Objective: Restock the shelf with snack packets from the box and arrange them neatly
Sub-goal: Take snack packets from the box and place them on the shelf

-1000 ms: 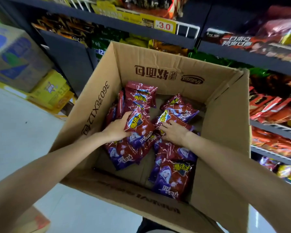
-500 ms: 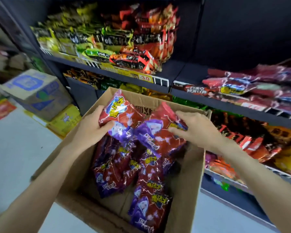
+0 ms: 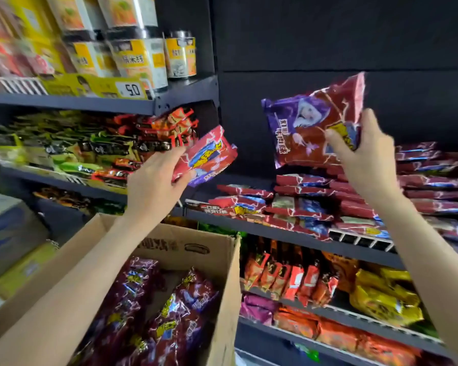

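My left hand [image 3: 154,178] grips a red-and-purple snack packet [image 3: 209,154] in the air, left of the dark shelf [image 3: 275,229]. My right hand [image 3: 365,154] holds a second, matching packet [image 3: 307,120] higher up, above the flat stacks of the same packets [image 3: 315,202] lying on that shelf. Below my arms stands the open cardboard box [image 3: 191,247] with several more of these packets [image 3: 164,313] inside.
Left shelves carry green, yellow and red noodle packs [image 3: 77,149] and cans [image 3: 180,54] above a 5.0 price tag [image 3: 131,89]. Lower shelves hold orange and yellow packets [image 3: 381,294]. Cartons [image 3: 8,233] sit on the floor at left. The shelf back wall above the stacks is bare.
Both hands have risen out of the box, each with a packet, up to shelf height. The view has tilted upward from the box to the shelves.
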